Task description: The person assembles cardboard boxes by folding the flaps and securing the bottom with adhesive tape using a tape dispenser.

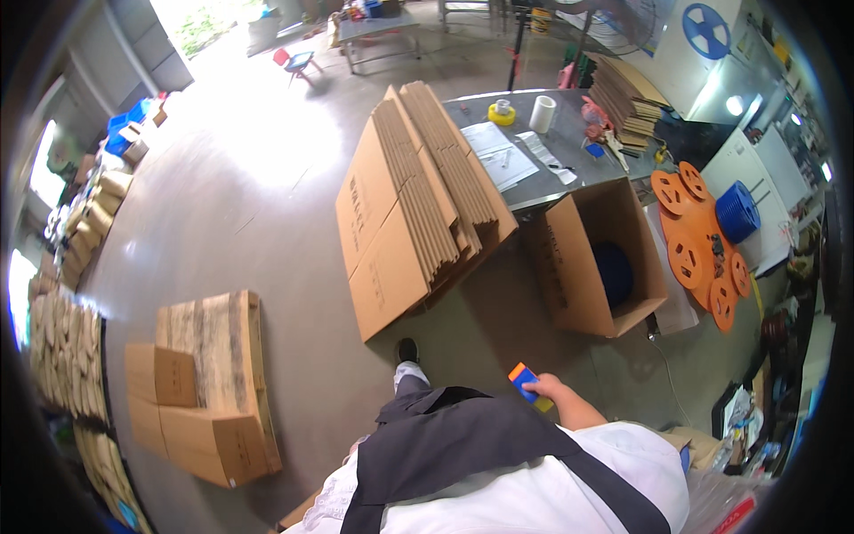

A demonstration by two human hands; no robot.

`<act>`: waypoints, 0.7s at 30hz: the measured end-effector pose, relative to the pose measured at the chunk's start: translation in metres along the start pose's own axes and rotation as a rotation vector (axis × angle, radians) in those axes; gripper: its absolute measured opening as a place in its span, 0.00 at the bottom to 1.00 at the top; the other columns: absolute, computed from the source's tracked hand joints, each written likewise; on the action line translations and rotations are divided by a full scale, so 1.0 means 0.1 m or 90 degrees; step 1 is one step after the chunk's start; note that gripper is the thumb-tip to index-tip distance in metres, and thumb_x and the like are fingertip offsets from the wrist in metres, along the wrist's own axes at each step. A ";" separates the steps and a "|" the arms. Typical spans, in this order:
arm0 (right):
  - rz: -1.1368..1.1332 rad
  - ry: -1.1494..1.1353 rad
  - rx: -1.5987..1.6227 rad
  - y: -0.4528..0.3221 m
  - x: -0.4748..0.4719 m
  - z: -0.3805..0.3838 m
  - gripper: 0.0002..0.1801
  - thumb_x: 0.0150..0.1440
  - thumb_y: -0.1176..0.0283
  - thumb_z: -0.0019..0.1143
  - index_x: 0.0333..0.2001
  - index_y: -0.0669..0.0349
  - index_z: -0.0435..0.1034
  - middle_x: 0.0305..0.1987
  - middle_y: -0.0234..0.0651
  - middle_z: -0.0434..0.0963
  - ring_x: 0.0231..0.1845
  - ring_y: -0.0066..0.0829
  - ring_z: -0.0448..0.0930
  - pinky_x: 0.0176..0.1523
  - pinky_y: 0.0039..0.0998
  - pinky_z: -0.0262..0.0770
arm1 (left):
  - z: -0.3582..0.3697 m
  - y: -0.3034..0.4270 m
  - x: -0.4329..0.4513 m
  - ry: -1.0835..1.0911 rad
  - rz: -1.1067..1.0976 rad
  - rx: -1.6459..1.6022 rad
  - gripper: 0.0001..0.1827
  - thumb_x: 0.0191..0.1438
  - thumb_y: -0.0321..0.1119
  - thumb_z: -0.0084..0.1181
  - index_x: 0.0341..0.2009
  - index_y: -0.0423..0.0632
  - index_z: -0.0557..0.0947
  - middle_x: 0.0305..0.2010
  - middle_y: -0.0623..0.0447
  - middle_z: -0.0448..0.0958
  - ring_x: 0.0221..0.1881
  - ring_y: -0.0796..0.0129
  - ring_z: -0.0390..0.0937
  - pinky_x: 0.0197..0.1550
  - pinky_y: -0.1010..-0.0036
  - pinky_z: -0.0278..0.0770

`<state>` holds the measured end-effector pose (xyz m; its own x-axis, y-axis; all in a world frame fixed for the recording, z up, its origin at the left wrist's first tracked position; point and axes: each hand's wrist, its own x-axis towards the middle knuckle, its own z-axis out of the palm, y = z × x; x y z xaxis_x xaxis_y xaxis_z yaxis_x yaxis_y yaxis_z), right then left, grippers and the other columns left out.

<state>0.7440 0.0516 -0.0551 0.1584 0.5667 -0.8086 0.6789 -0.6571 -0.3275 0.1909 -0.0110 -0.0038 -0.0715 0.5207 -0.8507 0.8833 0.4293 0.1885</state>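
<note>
My right hand [548,387] is closed around a blue, orange and yellow hand-held object [527,385], whose kind I cannot tell, beside my dark apron. My left hand is hidden beyond the sleeve at my other side. Ahead of me, a large bundle of flattened cardboard boxes [400,220] leans upright against a metal table [567,133]. To the right of it stands an open cardboard box [567,267] with a blue spool [614,272] inside. Orange reel flanges [687,257] and a blue wound reel [738,211] lie farther right.
A wooden pallet [213,354] bearing closed cardboard boxes [200,434] is on the floor at left. The table holds papers [499,155], a yellow tape roll [501,113], a white roll [542,114] and stacked cardboard [624,107]. A cable [670,374] crosses the floor at right.
</note>
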 end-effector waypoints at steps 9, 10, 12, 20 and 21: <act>0.301 0.036 0.133 -0.44 -0.67 0.40 0.50 0.33 0.32 0.63 0.41 0.73 0.75 0.45 0.54 0.79 0.48 0.45 0.80 0.50 0.39 0.75 | -1.73 1.08 2.31 0.039 0.221 0.061 0.21 0.59 0.45 0.35 0.46 0.49 0.77 0.50 0.40 0.75 0.52 0.45 0.72 0.52 0.57 0.70; 0.303 0.070 0.101 -0.74 -0.69 0.32 0.51 0.33 0.33 0.64 0.43 0.75 0.73 0.46 0.55 0.78 0.48 0.45 0.80 0.50 0.39 0.75 | -1.91 1.19 2.55 0.068 0.237 -0.014 0.20 0.59 0.44 0.36 0.45 0.48 0.78 0.48 0.40 0.76 0.51 0.46 0.73 0.51 0.57 0.70; 0.331 0.125 0.071 -1.16 -0.83 0.16 0.53 0.35 0.34 0.65 0.47 0.77 0.69 0.47 0.57 0.77 0.49 0.47 0.79 0.51 0.40 0.75 | -2.18 1.63 2.82 0.077 0.301 -0.012 0.20 0.59 0.45 0.38 0.45 0.48 0.78 0.47 0.40 0.77 0.50 0.48 0.74 0.51 0.59 0.70; 0.363 0.149 -0.025 -1.11 -0.73 0.56 0.38 0.47 0.46 0.59 0.48 0.69 0.60 0.43 0.58 0.77 0.48 0.54 0.78 0.52 0.44 0.73 | -2.58 3.37 3.02 -0.017 0.154 -0.202 0.33 0.58 0.51 0.45 0.63 0.47 0.63 0.63 0.39 0.65 0.62 0.47 0.65 0.62 0.61 0.64; 0.369 0.138 -0.034 -1.19 -0.70 0.49 0.36 0.49 0.48 0.57 0.48 0.68 0.60 0.43 0.58 0.77 0.48 0.54 0.78 0.52 0.44 0.73 | -2.51 3.43 3.12 0.030 0.138 -0.203 0.35 0.58 0.52 0.45 0.65 0.46 0.61 0.64 0.39 0.64 0.64 0.47 0.63 0.64 0.62 0.62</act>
<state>0.6167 0.0658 0.0169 0.6505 0.2163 -0.7281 0.4727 -0.8656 0.1651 0.3554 0.4837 -0.0817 0.0727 0.6544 -0.7527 0.6921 0.5103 0.5105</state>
